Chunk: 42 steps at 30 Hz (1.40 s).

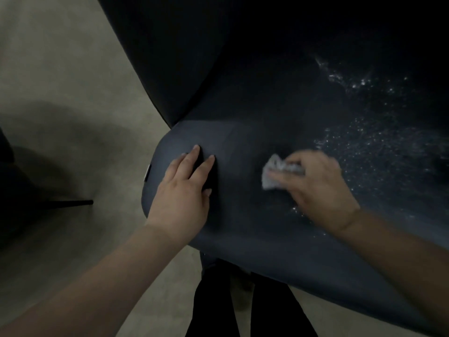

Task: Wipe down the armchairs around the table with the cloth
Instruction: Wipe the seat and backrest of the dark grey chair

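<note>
**Soft cloth, padded seat: press flat and steer from the bunched edge**

You are working on the dark blue upholstered armchair (279,113), its broad padded seat filling most of the view over the pale grey floor (60,69). It looks heavy and steady, and its covering appears smooth and slightly yielding, so your weight should not shift it. Scattered white specks (364,142), either droplets or dust, lie across the right side of the seat and up toward the back; the left side looks plain.

Your left hand (184,190) rests flat on the seat near its left edge, fingers straight and spread, holding nothing, simply bracing.

Your right hand (313,186), blurred with motion, has its fingers curled round the small crumpled light grey cloth (277,171), which lies on the seat's middle front, poking out to the left of the knuckles. The cloth looks light, limp and easily wadded: keep it gathered under your palm so it spreads flat and does not slip out as you push toward the specks
</note>
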Each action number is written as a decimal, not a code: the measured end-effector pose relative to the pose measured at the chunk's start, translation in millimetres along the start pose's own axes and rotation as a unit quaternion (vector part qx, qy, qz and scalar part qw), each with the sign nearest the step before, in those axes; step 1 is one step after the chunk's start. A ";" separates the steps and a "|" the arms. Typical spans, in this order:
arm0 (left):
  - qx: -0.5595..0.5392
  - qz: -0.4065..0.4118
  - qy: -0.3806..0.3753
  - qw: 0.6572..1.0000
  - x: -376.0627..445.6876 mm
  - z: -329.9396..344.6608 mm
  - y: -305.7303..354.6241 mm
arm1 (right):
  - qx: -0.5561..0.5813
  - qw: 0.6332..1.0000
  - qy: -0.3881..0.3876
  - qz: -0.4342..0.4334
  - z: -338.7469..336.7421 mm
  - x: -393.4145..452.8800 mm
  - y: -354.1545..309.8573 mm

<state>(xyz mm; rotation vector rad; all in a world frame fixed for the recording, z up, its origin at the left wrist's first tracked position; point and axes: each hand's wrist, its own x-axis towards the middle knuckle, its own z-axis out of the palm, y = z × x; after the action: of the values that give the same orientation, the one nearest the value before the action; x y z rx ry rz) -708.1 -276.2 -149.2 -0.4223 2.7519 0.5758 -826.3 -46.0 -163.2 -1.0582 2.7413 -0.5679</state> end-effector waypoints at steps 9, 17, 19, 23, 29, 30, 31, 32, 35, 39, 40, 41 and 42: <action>0.004 0.046 0.002 0.999 17.7 4.6 29.7 | 0.024 0.994 -0.033 -0.102 8.7 -49.0 -9.4; 0.008 0.057 -0.004 0.998 27.4 7.8 56.5 | 0.002 0.982 0.123 0.144 -10.7 10.7 24.7; 0.003 0.061 -0.006 0.998 29.6 8.4 64.4 | -0.001 0.994 0.091 0.067 -3.9 -7.8 8.9; 0.006 0.075 -0.006 0.997 32.7 8.4 68.4 | -0.043 0.998 0.038 0.008 -21.4 -38.7 39.9; 0.009 0.062 0.001 0.998 51.5 7.9 75.3 | 0.002 0.964 0.132 0.230 -28.4 23.9 61.8; 0.006 0.063 0.005 0.998 54.9 7.8 78.4 | 0.007 0.969 0.133 0.207 -22.2 26.8 50.6; 0.002 0.064 0.007 0.998 57.9 7.8 81.8 | 0.006 0.980 0.121 0.159 -16.4 24.8 39.0; -0.002 0.065 0.009 0.998 60.2 7.7 84.7 | -0.004 0.989 0.097 0.107 -12.4 19.4 30.6; -0.007 0.070 0.012 0.997 64.3 7.1 88.5 | -0.028 0.995 0.060 0.080 -23.5 12.3 49.4; -0.002 0.066 0.018 0.998 72.2 4.2 85.2 | -0.063 0.978 0.089 0.179 -37.7 5.3 80.0; -0.004 0.061 0.019 0.998 74.7 3.4 84.7 | -0.068 0.975 0.088 0.193 -36.1 2.1 75.7; -0.006 0.057 0.020 0.998 77.2 2.9 84.9 | -0.064 0.974 0.087 0.198 -33.1 -0.3 68.6; -0.007 0.054 0.020 0.998 79.4 2.6 85.8 | -0.054 0.976 0.084 0.194 -29.9 -0.9 61.2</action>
<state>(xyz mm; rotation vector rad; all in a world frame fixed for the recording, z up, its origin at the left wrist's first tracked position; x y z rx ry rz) -809.2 -217.5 -149.6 -0.2921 2.8250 0.6201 -871.4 5.0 -160.2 -0.4828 3.0405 -0.4688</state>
